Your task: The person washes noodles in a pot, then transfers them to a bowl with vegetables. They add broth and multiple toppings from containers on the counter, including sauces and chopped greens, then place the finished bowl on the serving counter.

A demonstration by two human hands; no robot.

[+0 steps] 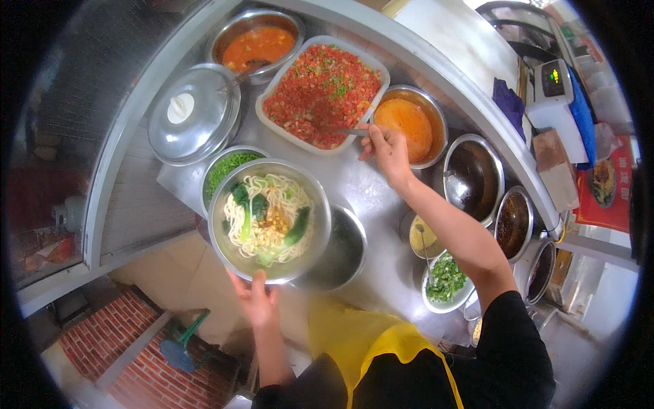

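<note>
My left hand (257, 300) grips the near rim of a metal bowl (319, 228), thumb on the edge and fingers underneath. Noodles (278, 191) fill it, with green leafy vegetables (297, 228) and yellowish-brown bits on top. Farther off, my right hand (387, 151) is closed around the handle of a metal spoon (351, 131). The spoon's head is out of sight at the chopped red peppers (306, 88), which lie in a white rectangular tray (377, 63). Green bits are scattered over the peppers.
Behind the noodle bowl are chopped greens (228, 167) and a lidded pot (178, 136). A pot of red-orange soup (257, 46) stands far left. Orange sauce (403, 126), dark sauce bowls (473, 174) and chopped scallions (446, 278) line the right. A dark-looking pot (344, 249) sits partly under the held bowl.
</note>
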